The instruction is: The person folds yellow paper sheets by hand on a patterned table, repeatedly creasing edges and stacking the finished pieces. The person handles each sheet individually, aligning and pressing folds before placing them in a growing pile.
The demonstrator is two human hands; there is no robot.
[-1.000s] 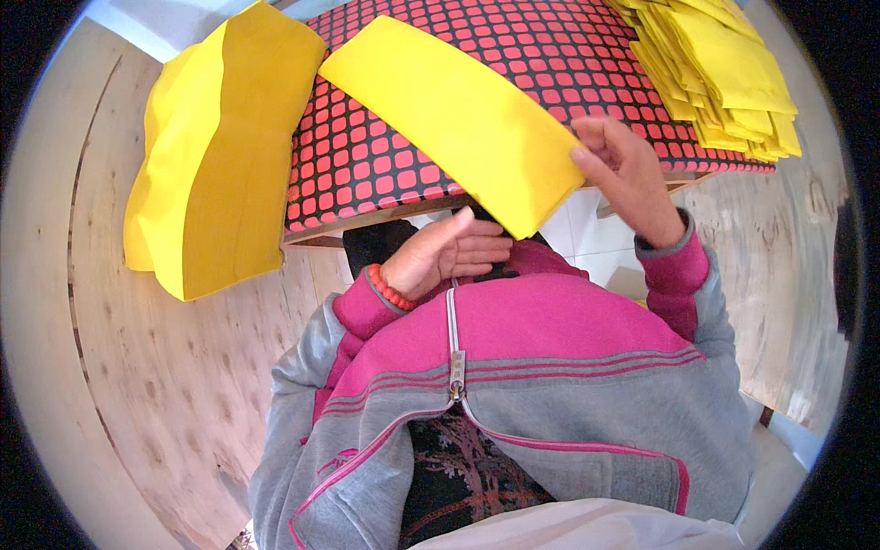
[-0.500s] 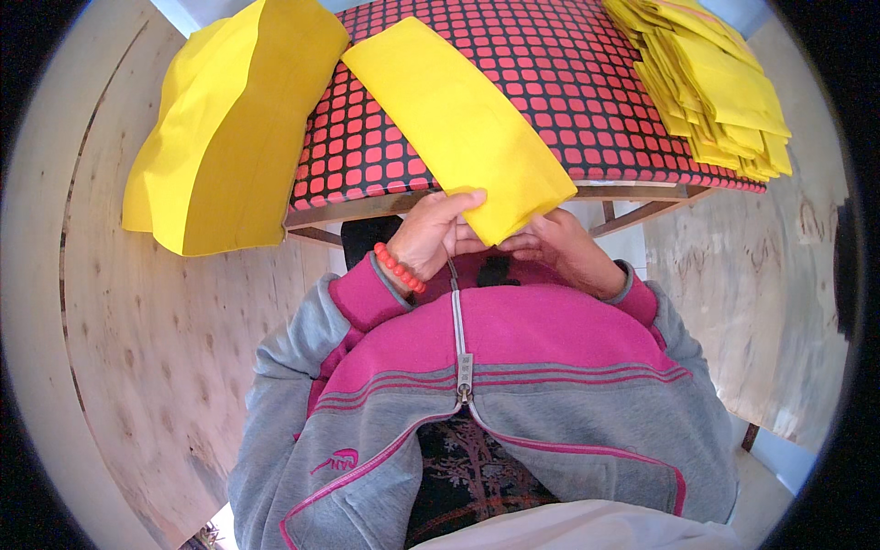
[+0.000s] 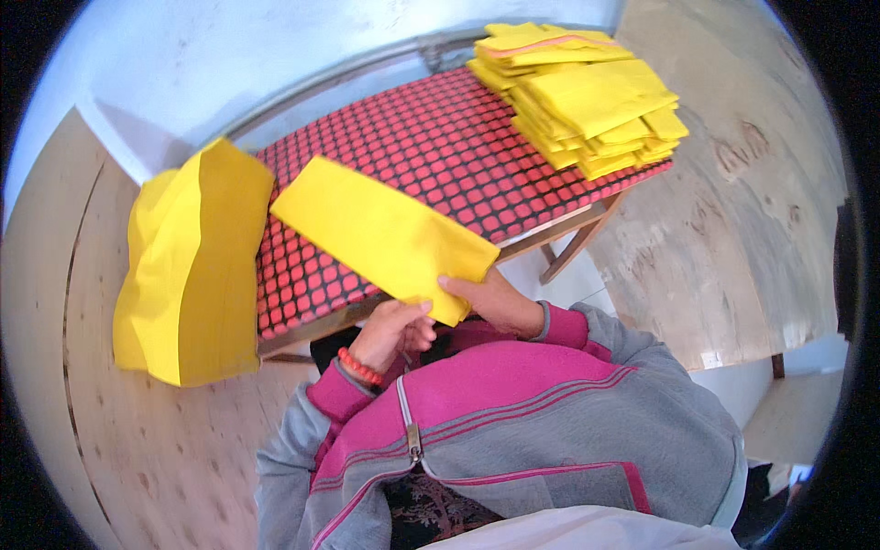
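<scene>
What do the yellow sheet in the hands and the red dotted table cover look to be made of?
Yellow sheet: likely thin non-woven fabric or paper, matte; it keeps a crisp fold and flat edges between left hand and right hand. Table cover: probably a plastic or oilcloth sheet, smooth with a printed red-on-black pattern, lying flat and turning down over the table edge. Neither is certain.

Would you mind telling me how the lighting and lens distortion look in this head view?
Head view: bright, even daylight, with soft shadows under the table; the fisheye bends the table edge and darkens the corners; the yellow sheet held by the left hand and right hand is sharp; the folded pile shows no glare.
</scene>
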